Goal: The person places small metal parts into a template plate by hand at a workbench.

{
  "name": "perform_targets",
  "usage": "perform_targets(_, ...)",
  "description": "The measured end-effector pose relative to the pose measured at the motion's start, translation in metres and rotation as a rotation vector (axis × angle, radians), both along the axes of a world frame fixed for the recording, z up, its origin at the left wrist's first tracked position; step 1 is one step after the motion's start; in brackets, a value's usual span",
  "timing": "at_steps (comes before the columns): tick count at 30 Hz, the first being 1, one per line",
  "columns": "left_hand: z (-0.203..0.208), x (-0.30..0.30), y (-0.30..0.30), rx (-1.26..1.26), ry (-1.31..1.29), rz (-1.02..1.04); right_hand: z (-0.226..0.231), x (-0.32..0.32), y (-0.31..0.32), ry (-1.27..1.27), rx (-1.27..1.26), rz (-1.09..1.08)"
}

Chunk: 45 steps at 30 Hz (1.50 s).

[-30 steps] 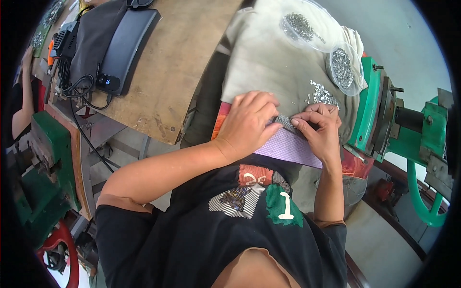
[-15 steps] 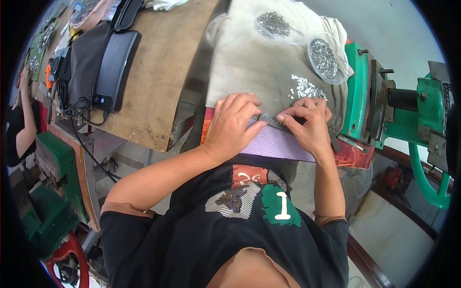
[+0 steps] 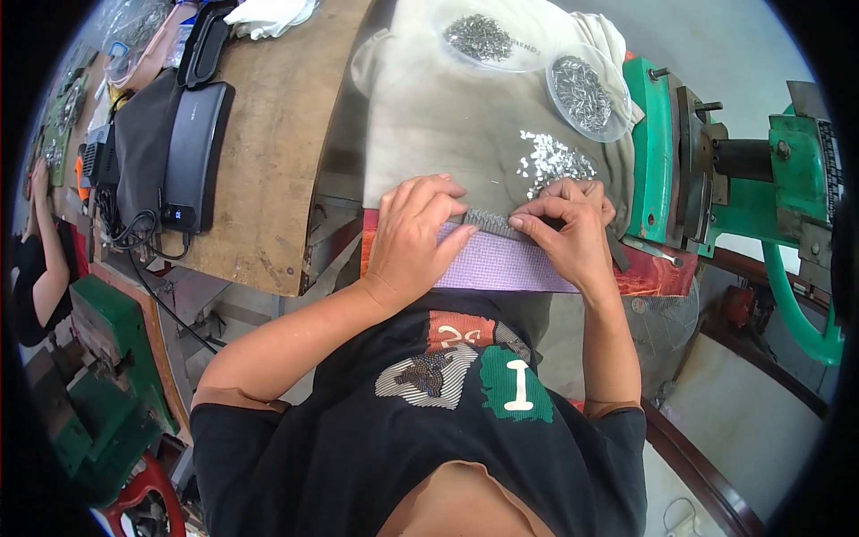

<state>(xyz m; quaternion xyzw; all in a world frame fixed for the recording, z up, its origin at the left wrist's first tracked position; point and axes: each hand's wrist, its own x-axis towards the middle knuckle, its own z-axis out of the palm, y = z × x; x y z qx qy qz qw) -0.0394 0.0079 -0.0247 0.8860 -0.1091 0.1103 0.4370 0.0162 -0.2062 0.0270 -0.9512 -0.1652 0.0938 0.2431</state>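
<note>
A narrow grey ridged strip (image 3: pixel 492 221) lies along the far edge of a purple textured mat (image 3: pixel 506 267). My left hand (image 3: pixel 407 237) is closed on the strip's left end, thumb on the near side and fingers on the far side. At its right part, the thumb and forefinger of my right hand (image 3: pixel 573 231) are pinched together against the strip. Any small piece between those fingertips is hidden. Just beyond the right hand, a loose pile of small shiny silver pieces (image 3: pixel 557 161) is spread on a grey-beige cloth (image 3: pixel 420 112).
Two clear round tubs of small metal parts, a left one (image 3: pixel 528 59) and a right one (image 3: pixel 617 128), stand on the cloth. A green vise-like machine (image 3: pixel 650 152) borders the right side. A wooden table (image 3: pixel 277 161) with a black device is at left. Another person's arm (image 3: pixel 49 255) shows far left.
The whole view has shifted, so the bench appears further left. My right fingertips have moved slightly right along the strip, and more of it shows between my hands. The left hand keeps its hold.
</note>
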Motion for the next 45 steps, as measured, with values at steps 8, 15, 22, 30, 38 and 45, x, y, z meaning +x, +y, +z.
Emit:
perform_targets(8, 0.001, 0.000, 0.001, 0.020, 0.054, -0.009, 0.002, -0.002, 0.002, -0.007, -0.011, -0.011)
perform_targets(15, 0.003, -0.001, 0.002, 0.031, 0.068, -0.011, 0.003, 0.000, -0.011, 0.026, -0.004, -0.005)
perform_targets(22, 0.005, 0.001, 0.002, 0.042, 0.088, -0.015, 0.004, 0.001, -0.005, 0.057, 0.004, -0.008)
perform_targets(30, 0.006, 0.000, 0.002, 0.036, 0.100, -0.019, 0.006, 0.000, -0.019, 0.027, -0.013, 0.000)
perform_targets(38, 0.006, -0.001, 0.002, 0.018, 0.115, -0.005, 0.006, 0.000, -0.021, 0.013, -0.020, -0.013)
perform_targets(45, 0.006, -0.001, -0.001, 0.037, 0.091, -0.005, 0.008, -0.001, -0.023, 0.003, -0.043, -0.011)
